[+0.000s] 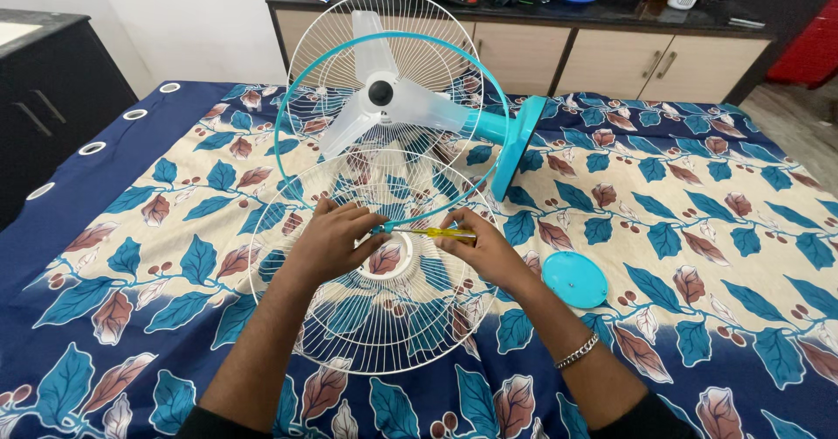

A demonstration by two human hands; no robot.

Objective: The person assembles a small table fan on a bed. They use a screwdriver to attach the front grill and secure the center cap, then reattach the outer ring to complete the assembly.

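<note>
Left hand: my left hand (330,240) rests at the centre of the frame, fingers curled at the turquoise ring (301,99) where it meets the loose grille.
Right hand: my right hand (482,249) grips the yellow-handled screwdriver (429,230), which lies level and points left toward my other hand.
Loose grille: a white wire fan guard (349,317) lies flat on the bedsheet (716,229), under both my hands.
Fan: the fan (384,99) lies on its side in the upper middle, pale blades (353,125) exposed, turquoise base (524,142) to the right.
Cap: a round turquoise cap (573,279) sits on the sheet just right of my right wrist.
Background: a cabinet (524,55) with a cluttered top spans the upper edge.
</note>
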